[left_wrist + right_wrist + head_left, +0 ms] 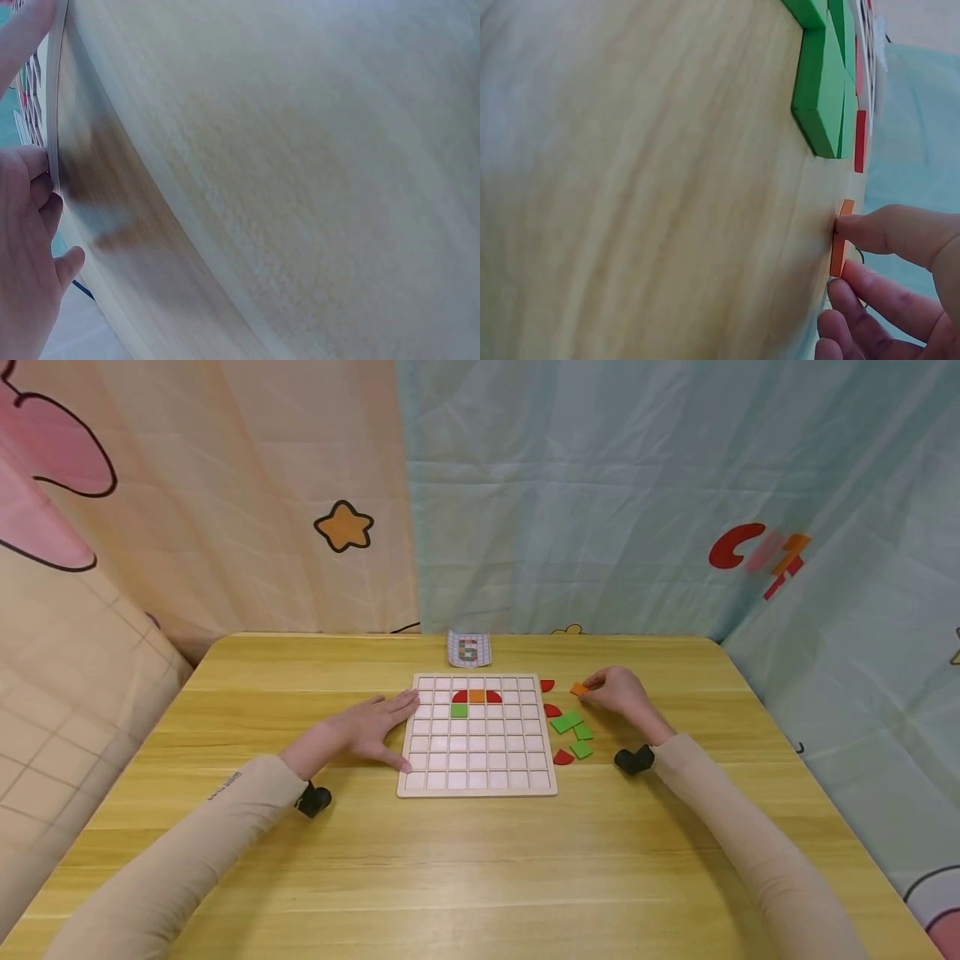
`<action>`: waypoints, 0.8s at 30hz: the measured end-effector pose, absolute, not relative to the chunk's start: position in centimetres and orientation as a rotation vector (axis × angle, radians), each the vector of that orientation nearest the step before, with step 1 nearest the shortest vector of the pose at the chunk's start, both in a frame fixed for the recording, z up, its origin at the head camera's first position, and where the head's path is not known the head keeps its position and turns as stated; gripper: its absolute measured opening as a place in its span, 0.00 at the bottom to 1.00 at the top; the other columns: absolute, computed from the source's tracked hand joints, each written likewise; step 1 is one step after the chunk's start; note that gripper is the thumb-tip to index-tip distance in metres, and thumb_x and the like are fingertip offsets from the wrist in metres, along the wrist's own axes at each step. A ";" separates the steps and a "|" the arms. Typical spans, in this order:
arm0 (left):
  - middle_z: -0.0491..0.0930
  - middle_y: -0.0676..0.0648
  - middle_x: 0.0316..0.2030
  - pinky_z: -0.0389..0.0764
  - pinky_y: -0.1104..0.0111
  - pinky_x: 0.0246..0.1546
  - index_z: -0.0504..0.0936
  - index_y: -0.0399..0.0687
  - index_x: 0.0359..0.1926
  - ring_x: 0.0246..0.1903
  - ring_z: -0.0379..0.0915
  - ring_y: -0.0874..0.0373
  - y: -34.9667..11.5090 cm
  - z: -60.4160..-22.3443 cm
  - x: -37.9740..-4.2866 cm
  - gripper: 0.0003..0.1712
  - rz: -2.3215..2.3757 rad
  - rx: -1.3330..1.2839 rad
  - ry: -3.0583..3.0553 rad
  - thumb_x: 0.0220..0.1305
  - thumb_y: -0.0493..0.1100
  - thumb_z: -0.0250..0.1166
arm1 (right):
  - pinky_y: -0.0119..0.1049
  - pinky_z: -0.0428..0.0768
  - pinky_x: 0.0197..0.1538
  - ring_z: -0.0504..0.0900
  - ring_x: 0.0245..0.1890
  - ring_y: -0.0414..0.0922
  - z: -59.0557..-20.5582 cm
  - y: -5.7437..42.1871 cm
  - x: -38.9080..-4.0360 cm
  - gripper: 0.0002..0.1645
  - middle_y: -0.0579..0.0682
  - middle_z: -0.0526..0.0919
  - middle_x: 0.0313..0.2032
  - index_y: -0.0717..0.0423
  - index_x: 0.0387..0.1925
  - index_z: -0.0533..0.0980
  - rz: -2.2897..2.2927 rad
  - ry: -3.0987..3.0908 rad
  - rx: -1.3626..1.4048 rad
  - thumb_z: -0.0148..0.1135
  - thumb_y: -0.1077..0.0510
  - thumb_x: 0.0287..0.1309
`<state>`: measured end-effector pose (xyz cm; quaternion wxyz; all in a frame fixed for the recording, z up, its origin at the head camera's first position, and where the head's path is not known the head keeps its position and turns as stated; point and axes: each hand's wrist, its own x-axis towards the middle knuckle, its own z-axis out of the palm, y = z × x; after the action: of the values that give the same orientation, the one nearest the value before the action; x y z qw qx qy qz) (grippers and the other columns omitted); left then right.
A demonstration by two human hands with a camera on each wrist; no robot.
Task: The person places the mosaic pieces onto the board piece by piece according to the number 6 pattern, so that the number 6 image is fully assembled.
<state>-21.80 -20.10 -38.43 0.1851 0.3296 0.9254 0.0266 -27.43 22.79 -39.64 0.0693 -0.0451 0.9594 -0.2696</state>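
Note:
A white gridded board (477, 760) lies flat on the table. In its upper rows sit a red quarter-round piece (460, 697), an orange square (476, 696), another red quarter-round (494, 697) and, below the left one, a green square (459, 711). My left hand (377, 727) rests along the board's left edge, thumb and fingers spread. Off the board's right side, my right hand (617, 691) pinches an orange square tile (841, 244) between thumb and fingers, close over the tabletop. Several green squares (817, 97) lie near it.
Loose red pieces (563, 757) lie along the board's right edge beside the green tiles. Behind the board is a small card (468, 650) printed with a coloured grid pattern. Curtains (600, 527) hang behind the wooden table (465, 877).

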 end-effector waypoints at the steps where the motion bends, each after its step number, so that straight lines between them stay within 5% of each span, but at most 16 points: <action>1: 0.37 0.40 0.76 0.46 0.46 0.73 0.42 0.38 0.75 0.76 0.36 0.45 -20.1 -38.4 -21.8 0.66 0.074 0.929 2.609 0.52 0.75 0.60 | 0.48 0.78 0.52 0.80 0.48 0.56 -39.6 22.8 -27.5 0.22 0.61 0.83 0.49 0.62 0.49 0.81 -0.811 2.889 -0.129 0.66 0.52 0.56; 24: 0.38 0.40 0.76 0.47 0.46 0.73 0.42 0.39 0.75 0.76 0.37 0.45 -20.0 -38.4 -21.8 0.67 0.087 0.920 2.604 0.51 0.76 0.61 | 0.40 0.77 0.42 0.80 0.44 0.53 -38.4 21.0 -26.3 0.22 0.59 0.84 0.47 0.58 0.48 0.82 -0.897 2.911 -0.179 0.65 0.49 0.57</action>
<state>-21.83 -20.04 -38.39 0.1882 0.3271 0.9255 0.0310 -26.34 20.99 -38.44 0.0451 -0.0587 0.9531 -0.2936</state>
